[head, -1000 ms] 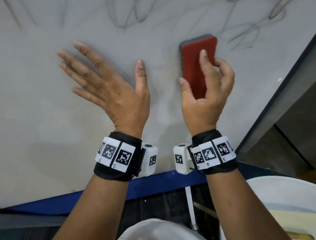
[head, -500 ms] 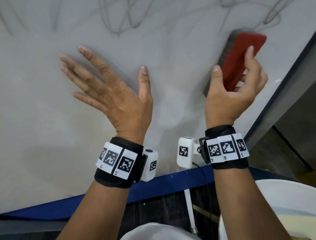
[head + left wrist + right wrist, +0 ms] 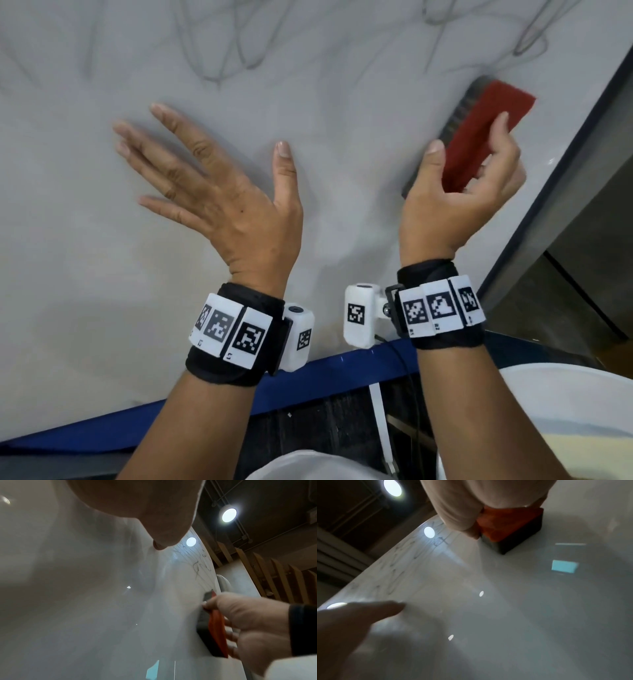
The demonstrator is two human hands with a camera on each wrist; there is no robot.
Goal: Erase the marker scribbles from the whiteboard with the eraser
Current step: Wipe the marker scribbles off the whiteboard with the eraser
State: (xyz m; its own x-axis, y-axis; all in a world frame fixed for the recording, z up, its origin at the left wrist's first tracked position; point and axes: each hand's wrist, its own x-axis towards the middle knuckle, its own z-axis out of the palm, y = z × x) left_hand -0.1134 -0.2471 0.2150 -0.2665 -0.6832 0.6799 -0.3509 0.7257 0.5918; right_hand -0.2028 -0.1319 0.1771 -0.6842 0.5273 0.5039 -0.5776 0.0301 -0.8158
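A whiteboard (image 3: 102, 274) fills the head view, with faint grey marker scribbles (image 3: 222, 51) across its top. My right hand (image 3: 459, 192) grips a red eraser (image 3: 479, 133) with a dark felt face, tilted up to the right and pressed on the board near its right edge. The same eraser (image 3: 214, 631) shows in the left wrist view and again as the eraser (image 3: 510, 528) in the right wrist view, felt side on the board. My left hand (image 3: 205, 185) lies flat on the board with fingers spread, left of the eraser.
A dark frame (image 3: 565, 192) runs along the board's right edge, with a blue ledge (image 3: 342, 373) along the bottom. A white round object (image 3: 565, 411) sits at lower right. More scribbles (image 3: 197, 568) lie above the eraser.
My right hand has swept the eraser from mid-board to the right, tilting it, then slid it slightly down. The left hand has stayed flat on the board.
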